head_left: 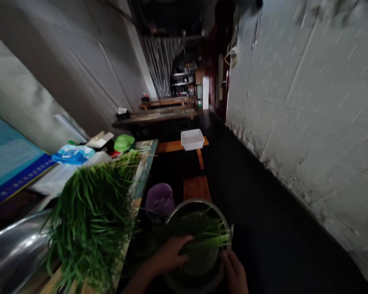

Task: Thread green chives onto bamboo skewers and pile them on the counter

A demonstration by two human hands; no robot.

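Observation:
A round metal basin [222, 215] stands in front of me at the bottom of the view. Long green chives [213, 234] lie in it, their pale stem ends toward the right rim. My left hand [171, 255] reaches over the basin at the near side of the chives, thumb and fingers apart; some fingers are blurred and dark. At the right rim, my right hand [234, 269] has its fingers closed against the basin's edge. To the left, a large heap of chives [95, 208] covers the table [144, 173], leaves hanging toward me.
A purple bucket [160, 200] stands on the floor beyond the basin. Behind it, a white plastic tub [192, 139] rests on a wooden bench [171, 146]. A large metal bowl [21, 249] sits at the lower left. The grey wall [309, 114] runs along the right.

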